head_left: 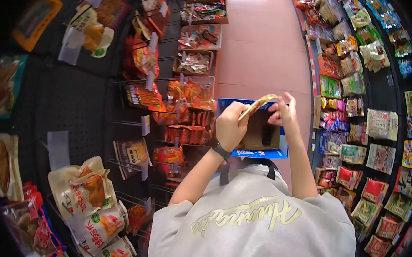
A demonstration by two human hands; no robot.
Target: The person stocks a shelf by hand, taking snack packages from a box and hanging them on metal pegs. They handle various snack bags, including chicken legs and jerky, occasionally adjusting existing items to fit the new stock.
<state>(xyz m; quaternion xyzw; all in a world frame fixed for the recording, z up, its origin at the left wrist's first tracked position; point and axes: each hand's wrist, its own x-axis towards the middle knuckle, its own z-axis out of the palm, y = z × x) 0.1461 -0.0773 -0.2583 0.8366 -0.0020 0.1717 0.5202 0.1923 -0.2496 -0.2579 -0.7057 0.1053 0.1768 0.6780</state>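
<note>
My left hand (232,126), with a dark band at the wrist, is closed on a flat snack packet (259,105) tilted nearly edge-on to me. The packet has a pale yellow-green rim, and its face is mostly hidden. My right hand (286,118) is by the packet's far end, fingers apart and pointing up. Beneath both hands is a blue cardboard box (259,154) with its top open and its brown inside showing. A small dark shape shows inside the box.
Hanging snack bags (146,56) and a stack of pale pouches (88,184) fill the left shelves. Open cartons (202,35) of small packets line the aisle's left edge. On the right, shelves hold colourful packets (382,123). Between them runs a pinkish tiled floor (262,43).
</note>
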